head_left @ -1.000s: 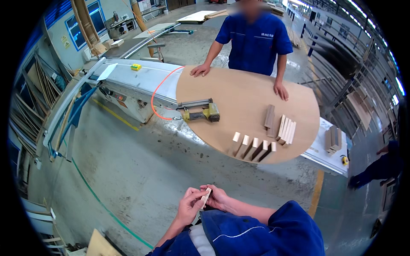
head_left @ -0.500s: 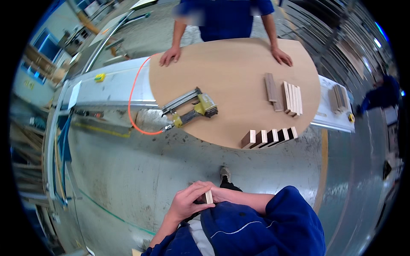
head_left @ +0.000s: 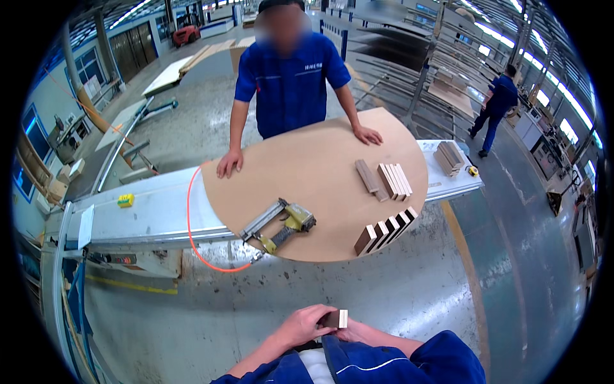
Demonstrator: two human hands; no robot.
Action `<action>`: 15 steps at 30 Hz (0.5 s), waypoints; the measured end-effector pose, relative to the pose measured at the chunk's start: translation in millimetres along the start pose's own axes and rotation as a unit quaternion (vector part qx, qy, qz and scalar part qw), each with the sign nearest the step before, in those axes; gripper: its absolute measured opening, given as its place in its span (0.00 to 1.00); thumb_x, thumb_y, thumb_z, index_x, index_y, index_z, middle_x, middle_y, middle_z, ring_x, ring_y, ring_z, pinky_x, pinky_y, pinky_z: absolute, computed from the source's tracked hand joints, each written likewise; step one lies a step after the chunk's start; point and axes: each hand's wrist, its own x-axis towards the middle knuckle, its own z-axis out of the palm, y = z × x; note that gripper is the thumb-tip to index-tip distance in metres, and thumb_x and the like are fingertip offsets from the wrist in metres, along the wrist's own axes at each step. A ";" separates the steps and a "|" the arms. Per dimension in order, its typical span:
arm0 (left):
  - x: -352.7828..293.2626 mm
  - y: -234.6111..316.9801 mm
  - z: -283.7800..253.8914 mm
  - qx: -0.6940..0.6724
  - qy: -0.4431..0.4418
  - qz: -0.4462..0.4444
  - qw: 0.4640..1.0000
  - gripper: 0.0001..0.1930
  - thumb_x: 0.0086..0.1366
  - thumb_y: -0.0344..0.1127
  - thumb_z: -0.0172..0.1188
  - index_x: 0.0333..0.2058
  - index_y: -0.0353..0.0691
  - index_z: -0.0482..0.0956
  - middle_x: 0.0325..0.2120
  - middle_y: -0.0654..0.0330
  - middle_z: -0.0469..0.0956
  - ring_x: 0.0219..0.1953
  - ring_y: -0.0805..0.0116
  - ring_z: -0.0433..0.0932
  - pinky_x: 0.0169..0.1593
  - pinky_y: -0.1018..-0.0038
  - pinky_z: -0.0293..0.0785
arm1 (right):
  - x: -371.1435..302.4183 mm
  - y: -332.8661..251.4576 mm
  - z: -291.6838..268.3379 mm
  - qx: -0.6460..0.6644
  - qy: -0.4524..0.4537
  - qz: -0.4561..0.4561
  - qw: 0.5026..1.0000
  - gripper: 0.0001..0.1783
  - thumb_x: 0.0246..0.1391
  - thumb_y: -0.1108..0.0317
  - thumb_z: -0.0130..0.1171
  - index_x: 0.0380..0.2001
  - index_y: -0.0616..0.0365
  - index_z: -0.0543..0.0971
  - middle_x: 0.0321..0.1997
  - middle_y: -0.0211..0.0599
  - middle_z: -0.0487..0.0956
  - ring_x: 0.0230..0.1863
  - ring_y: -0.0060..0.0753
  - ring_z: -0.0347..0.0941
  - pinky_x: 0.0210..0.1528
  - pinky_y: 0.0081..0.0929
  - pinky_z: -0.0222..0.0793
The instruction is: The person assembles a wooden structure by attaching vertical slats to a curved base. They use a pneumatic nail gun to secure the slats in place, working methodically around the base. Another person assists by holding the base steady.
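My left hand (head_left: 306,328) grips a small wooden block (head_left: 332,319) in front of my body, its fingers closed around one end. The block has dark brown faces and a pale layered end. Close behind it is my right hand (head_left: 350,330), its fingers mostly hidden by the block and my left hand. Beyond my hands, a rounded tan board (head_left: 288,169) carries an olive-green nail gun (head_left: 294,221) with an orange air hose (head_left: 189,217). Several similar blocks stand in a row (head_left: 387,232) along the board's near right edge.
More wood strips (head_left: 394,182) lie on the board's right side. A co-worker (head_left: 291,89) stands across it, both hands flat on top. The board rests on a long metal table (head_left: 153,205) with a yellow tape measure (head_left: 126,200). Another person (head_left: 502,102) is farther right.
My view has tilted up, showing more of the workshop and co-worker. The block in my left hand has turned, so its dark face and pale end now show more.
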 end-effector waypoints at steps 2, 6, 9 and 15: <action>-8.5 -4.3 3.2 -0.013 -0.019 -0.051 0.998 0.25 0.58 0.37 0.75 0.54 0.40 0.80 0.42 0.54 0.83 0.41 0.56 0.84 0.47 0.66 0.82 | 3.4 5.3 -3.0 0.006 -0.001 -0.006 1.000 0.14 0.70 0.60 0.52 0.42 0.56 0.82 0.40 0.38 0.83 0.40 0.34 0.81 0.36 0.35 0.80; -3.5 -14.7 23.0 0.001 -0.028 -0.078 0.997 0.26 0.58 0.36 0.74 0.55 0.41 0.79 0.46 0.52 0.83 0.46 0.54 0.83 0.52 0.64 0.81 | 13.7 9.1 -21.3 0.027 0.005 -0.024 0.999 0.15 0.70 0.60 0.53 0.44 0.57 0.83 0.44 0.41 0.85 0.44 0.37 0.83 0.39 0.37 0.83; 11.1 1.6 34.0 0.046 -0.070 -0.070 0.994 0.26 0.56 0.33 0.74 0.55 0.42 0.80 0.45 0.51 0.83 0.44 0.52 0.83 0.50 0.61 0.81 | 8.2 4.3 -26.0 0.059 -0.005 -0.031 0.998 0.17 0.71 0.57 0.51 0.46 0.58 0.81 0.44 0.41 0.83 0.44 0.39 0.82 0.41 0.43 0.84; 16.9 -1.1 64.8 0.090 0.124 -0.064 0.986 0.27 0.53 0.30 0.76 0.54 0.40 0.81 0.46 0.48 0.84 0.46 0.48 0.83 0.51 0.61 0.80 | -19.0 -13.5 -21.7 0.022 -0.067 -0.050 0.996 0.25 0.72 0.41 0.49 0.37 0.52 0.78 0.28 0.26 0.77 0.29 0.25 0.75 0.33 0.27 0.74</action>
